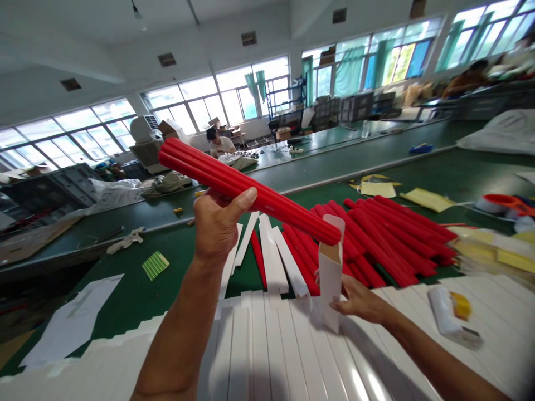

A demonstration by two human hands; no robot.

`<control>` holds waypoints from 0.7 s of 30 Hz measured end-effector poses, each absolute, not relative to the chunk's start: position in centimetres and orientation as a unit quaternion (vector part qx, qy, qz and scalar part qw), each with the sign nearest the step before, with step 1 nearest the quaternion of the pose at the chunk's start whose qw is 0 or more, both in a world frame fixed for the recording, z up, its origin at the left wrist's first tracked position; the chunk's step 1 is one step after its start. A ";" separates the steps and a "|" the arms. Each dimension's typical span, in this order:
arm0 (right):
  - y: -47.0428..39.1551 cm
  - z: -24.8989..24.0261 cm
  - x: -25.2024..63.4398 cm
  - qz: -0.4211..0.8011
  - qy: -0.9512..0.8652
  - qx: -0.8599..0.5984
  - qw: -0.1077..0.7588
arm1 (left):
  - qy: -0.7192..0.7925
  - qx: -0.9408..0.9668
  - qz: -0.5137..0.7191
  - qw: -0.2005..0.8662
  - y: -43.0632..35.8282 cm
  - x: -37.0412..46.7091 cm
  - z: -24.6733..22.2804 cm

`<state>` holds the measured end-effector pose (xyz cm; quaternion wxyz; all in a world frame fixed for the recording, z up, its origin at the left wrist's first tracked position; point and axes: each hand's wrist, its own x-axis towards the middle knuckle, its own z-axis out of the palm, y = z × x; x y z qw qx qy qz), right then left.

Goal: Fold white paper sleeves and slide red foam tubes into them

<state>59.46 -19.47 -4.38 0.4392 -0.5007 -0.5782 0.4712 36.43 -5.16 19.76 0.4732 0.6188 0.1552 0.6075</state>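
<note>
My left hand (219,223) is wrapped round a bundle of long red tubes (251,192), held up at a slant with its lower end toward the right. That end is at the open top of a tall white carton (330,278); I cannot tell whether it is inside. My right hand (355,298) grips the carton, which is upright with its flap raised. Behind it, a pile of red tubes (388,239) lies on the green table. Several narrow white boxes (271,256) lie left of the carton. Rows of flat white cartons (259,345) cover the near side.
A white tape dispenser (453,317) with yellow tape sits on the cartons at right. Yellow paper sheets (426,199) and orange-handled scissors (507,203) lie farther back. At left are a green label sheet (155,265) and white paper (75,317). A co-worker (219,143) sits across the room.
</note>
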 end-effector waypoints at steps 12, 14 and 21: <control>-19.3 -3.8 58.3 0.479 -0.599 -0.494 0.409 | 0.165 0.765 0.521 0.340 -8.7 35.1 24.6; -19.1 -3.6 58.0 0.478 -0.604 -0.496 0.401 | 0.157 0.791 0.494 0.326 -9.8 35.4 25.5; -19.2 -3.0 57.9 0.497 -0.606 -0.475 0.401 | 0.128 0.795 0.424 0.415 -11.8 37.0 26.7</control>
